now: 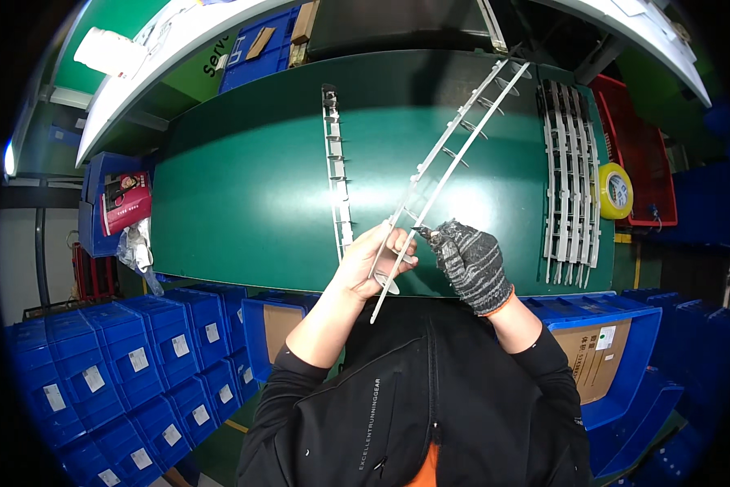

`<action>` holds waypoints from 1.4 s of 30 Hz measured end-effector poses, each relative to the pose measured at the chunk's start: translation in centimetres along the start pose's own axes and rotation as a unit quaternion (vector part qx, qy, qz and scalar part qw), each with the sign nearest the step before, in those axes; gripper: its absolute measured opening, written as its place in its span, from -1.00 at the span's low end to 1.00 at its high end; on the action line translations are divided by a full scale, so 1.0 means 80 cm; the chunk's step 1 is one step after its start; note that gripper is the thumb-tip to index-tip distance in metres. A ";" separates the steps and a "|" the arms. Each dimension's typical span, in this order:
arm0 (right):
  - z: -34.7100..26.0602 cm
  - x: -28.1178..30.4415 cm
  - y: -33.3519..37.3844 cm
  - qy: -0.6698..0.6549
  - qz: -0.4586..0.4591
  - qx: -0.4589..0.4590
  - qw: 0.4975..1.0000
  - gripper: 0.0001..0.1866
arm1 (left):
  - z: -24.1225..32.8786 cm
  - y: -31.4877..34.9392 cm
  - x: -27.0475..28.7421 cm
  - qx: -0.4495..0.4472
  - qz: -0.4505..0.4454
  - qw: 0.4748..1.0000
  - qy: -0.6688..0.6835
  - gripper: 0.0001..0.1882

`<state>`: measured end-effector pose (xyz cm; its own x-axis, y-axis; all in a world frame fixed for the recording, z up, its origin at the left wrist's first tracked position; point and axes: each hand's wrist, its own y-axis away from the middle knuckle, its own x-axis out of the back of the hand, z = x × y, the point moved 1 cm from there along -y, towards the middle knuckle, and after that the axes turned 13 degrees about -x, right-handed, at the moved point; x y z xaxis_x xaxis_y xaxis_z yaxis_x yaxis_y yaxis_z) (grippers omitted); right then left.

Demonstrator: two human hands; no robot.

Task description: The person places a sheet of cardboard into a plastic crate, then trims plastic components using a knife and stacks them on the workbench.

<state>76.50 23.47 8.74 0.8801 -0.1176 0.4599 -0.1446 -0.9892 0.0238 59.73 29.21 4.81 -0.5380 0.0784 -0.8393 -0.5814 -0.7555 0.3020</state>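
My bare left hand is closed around the near end of a long, pale, ladder-like strip. Two narrow rails joined by thin crosspieces make up this strip, which slants up and away to the right above the table. My right hand, in a grey-and-black knit glove, has its fingers pinched together beside the near rail. Something small and dark shows at those fingertips; I cannot make out what it is. Left of my hands, a similar single strip lies lengthwise on the green table, its near end hidden behind my left hand.
Several similar strips lie side by side at the table's right, next to a yellow tape roll. A red bin stands beyond. Blue crates are stacked at lower left; a blue bin holds cardboard at right.
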 end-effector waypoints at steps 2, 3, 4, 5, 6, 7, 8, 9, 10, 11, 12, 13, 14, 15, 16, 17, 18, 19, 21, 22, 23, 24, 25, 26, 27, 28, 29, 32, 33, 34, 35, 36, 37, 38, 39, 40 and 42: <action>-0.007 -0.002 -0.001 0.062 -0.007 -0.028 0.998 -0.85 | -0.002 0.001 -0.002 -0.026 -0.007 0.999 -0.046 -0.69; -0.006 -0.005 -0.003 0.091 0.022 -0.007 0.996 -0.85 | -0.003 0.001 -0.002 -0.060 -0.011 0.992 -0.106 -0.70; -0.003 -0.009 -0.004 0.091 0.022 -0.007 0.996 -0.85 | -0.004 0.002 -0.002 -0.093 -0.015 0.982 -0.166 -0.71; 0.001 -0.012 -0.005 0.120 0.040 0.000 0.992 -0.84 | -0.003 0.003 -0.003 -0.107 -0.030 0.977 -0.184 -0.72; 0.004 -0.015 -0.005 0.149 0.058 0.007 0.987 -0.83 | -0.004 0.004 -0.003 -0.107 -0.031 0.977 -0.184 -0.72; 0.006 -0.018 -0.004 0.157 0.070 0.022 0.985 -0.83 | -0.006 0.005 -0.003 -0.127 -0.020 0.969 -0.212 -0.73; 0.005 -0.018 -0.003 0.156 0.069 0.023 0.985 -0.83 | -0.006 0.005 -0.002 -0.146 -0.010 0.960 -0.241 -0.73; 0.002 -0.019 -0.002 0.159 0.069 0.009 0.985 -0.83 | -0.006 0.006 -0.003 -0.146 -0.009 0.959 -0.241 -0.73; 0.001 -0.018 -0.001 0.163 0.069 -0.005 0.984 -0.83 | -0.005 0.007 -0.006 -0.146 -0.006 0.955 -0.258 -0.74; 0.003 -0.020 0.000 0.164 0.070 -0.005 0.984 -0.83 | -0.005 0.007 -0.007 -0.145 -0.004 0.950 -0.276 -0.74; 0.006 -0.022 0.002 0.173 0.078 0.016 0.982 -0.82 | -0.008 0.006 -0.006 -0.144 -0.005 0.950 -0.276 -0.74; 0.008 -0.022 0.003 0.182 0.086 0.037 0.979 -0.81 | -0.010 0.005 -0.003 -0.159 0.003 0.944 -0.288 -0.75; 0.009 -0.021 0.004 0.183 0.087 0.036 0.979 -0.81 | -0.013 0.004 -0.002 -0.173 0.011 0.938 -0.301 -0.76; 0.013 -0.019 0.005 0.064 0.012 -0.036 0.997 -0.77 | -0.015 0.004 -0.002 -0.172 0.009 0.938 -0.300 -0.76; 0.017 -0.016 0.007 -0.057 -0.062 -0.108 0.991 -0.74 | -0.015 0.004 -0.003 -0.215 0.015 0.882 -0.419 -0.79; 0.027 -0.017 0.009 -0.245 -0.126 -0.120 0.954 -0.67 | -0.015 0.004 -0.005 -0.254 0.020 0.809 -0.530 -0.82; 0.030 -0.012 0.011 -0.244 -0.124 -0.122 0.954 -0.67 | -0.016 0.001 -0.007 -0.253 0.018 0.810 -0.529 -0.82; 0.030 -0.009 0.014 -0.416 -0.241 -0.222 0.848 -0.67 | -0.014 -0.001 -0.013 -0.331 -0.009 0.701 -0.632 -0.85; 0.015 -0.003 0.020 -0.581 -0.327 -0.190 0.720 -0.65 | -0.015 -0.010 0.000 -0.379 -0.016 0.571 -0.728 -0.86; 0.018 0.000 0.016 -0.581 -0.324 -0.191 0.722 -0.65 | -0.018 -0.011 0.008 -0.384 -0.022 0.537 -0.751 -0.84; 0.023 0.005 0.007 -0.560 -0.291 -0.210 0.747 -0.66 | -0.027 -0.008 0.013 -0.385 -0.026 0.535 -0.752 -0.84; 0.029 0.008 0.001 -0.537 -0.258 -0.228 0.770 -0.67 | -0.036 -0.005 0.016 -0.386 -0.029 0.533 -0.752 -0.84; 0.033 0.002 -0.004 -0.392 -0.159 -0.221 0.879 -0.73 | -0.043 -0.005 0.018 -0.387 -0.033 0.534 -0.751 -0.84; 0.057 -0.017 -0.002 -0.370 -0.078 -0.264 0.887 -0.77 | -0.051 -0.007 0.020 -0.357 -0.020 0.525 -0.772 -0.86; 0.079 -0.035 -0.004 -0.247 -0.005 -0.207 0.947 -0.73 | -0.058 -0.008 0.021 -0.326 -0.005 0.513 -0.794 -0.87; 0.076 -0.043 -0.010 -0.116 0.064 -0.145 0.981 -0.66 | -0.065 -0.009 0.021 -0.327 -0.005 0.513 -0.793 -0.87; 0.066 -0.040 -0.011 -0.045 0.027 -0.229 0.972 -0.53 | -0.076 -0.012 0.019 -0.300 -0.017 0.516 -0.802 -0.89; 0.105 -0.043 -0.014 0.034 0.063 -0.278 0.958 -0.47 | -0.109 -0.011 0.017 -0.211 -0.100 0.552 -0.801 -0.61; 0.122 -0.039 -0.010 0.052 0.068 -0.269 0.959 -0.46 | -0.116 -0.009 0.018 -0.204 -0.122 0.552 -0.799 -0.61; 0.130 -0.038 -0.011 0.089 0.056 -0.305 0.947 -0.49 | -0.121 -0.007 0.020 -0.197 -0.141 0.552 -0.798 -0.60; 0.137 -0.034 -0.006 0.094 0.024 -0.338 0.936 -0.49 | -0.126 -0.008 0.024 -0.198 -0.140 0.551 -0.799 -0.60; 0.142 -0.032 -0.001 0.099 -0.008 -0.369 0.924 -0.49 | -0.131 -0.009 0.028 -0.156 -0.180 0.552 -0.799 -0.61; 0.148 -0.031 0.005 0.124 -0.019 -0.337 0.933 -0.46 | -0.137 -0.009 0.030 -0.113 -0.220 0.552 -0.796 -0.62; 0.160 -0.032 0.011 0.125 -0.001 -0.336 0.933 -0.46 | -0.138 -0.009 0.027 -0.114 -0.220 0.551 -0.797 -0.62; 0.182 -0.033 0.018 0.116 0.032 -0.320 0.940 -0.49 | -0.139 -0.009 0.024 -0.139 -0.235 0.572 -0.773 -0.64; 0.199 -0.030 0.024 0.107 0.065 -0.303 0.945 -0.53 | -0.139 -0.009 0.021 -0.163 -0.250 0.592 -0.748 -0.66; 0.190 -0.003 0.028 0.100 0.150 -0.293 0.939 -0.69 | -0.113 -0.009 0.028 -0.256 -0.142 0.579 -0.761 -0.67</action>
<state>82.83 19.92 -4.83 0.6661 -0.3066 0.6799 -0.6476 -0.6900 0.3233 64.49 24.02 -1.35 -0.6070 0.4352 0.6650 -0.7308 -0.6344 -0.2519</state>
